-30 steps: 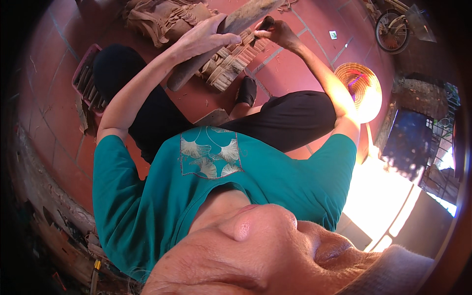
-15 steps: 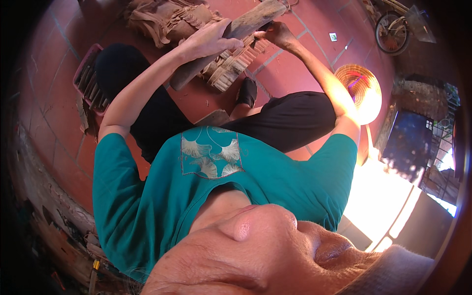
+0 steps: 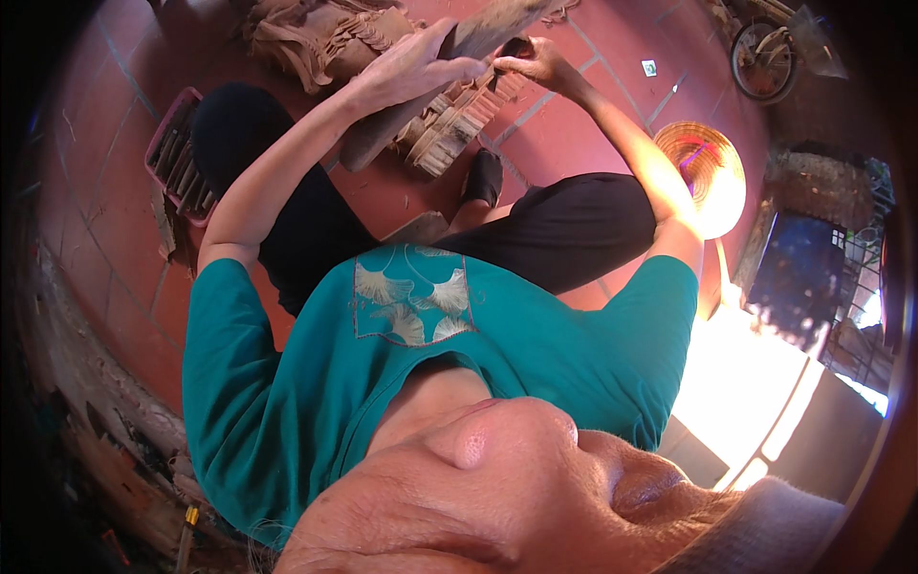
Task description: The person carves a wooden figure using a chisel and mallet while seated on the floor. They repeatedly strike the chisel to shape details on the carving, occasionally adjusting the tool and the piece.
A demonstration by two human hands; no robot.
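A long, weathered wooden plank [image 3: 478, 33] slants across the top of the view, over the floor beyond my crossed legs. My left hand [image 3: 411, 72] is closed round its middle, with the thumb stretched along the near side. Close to the plank's right side, my right hand [image 3: 545, 65] is curled, fingertips pinched together near a small dark rounded thing [image 3: 517, 46] whose kind I cannot make out. Beneath the plank lies a bundle of light brown strips [image 3: 440, 134] set side by side, partly hidden by the plank and my left hand.
A heap of brown, folded sheets [image 3: 325, 38] lies at the far left. Beside my left knee stands a pink basket [image 3: 156, 153] of dark flat pieces. A woven conical hat [image 3: 712, 182] rests at the right, with a wheel [image 3: 763, 59] farther back. Red tiles cover the floor.
The plank has shifted slightly away from me. My left hand has moved a little with it, and my right hand has turned, showing more of its back.
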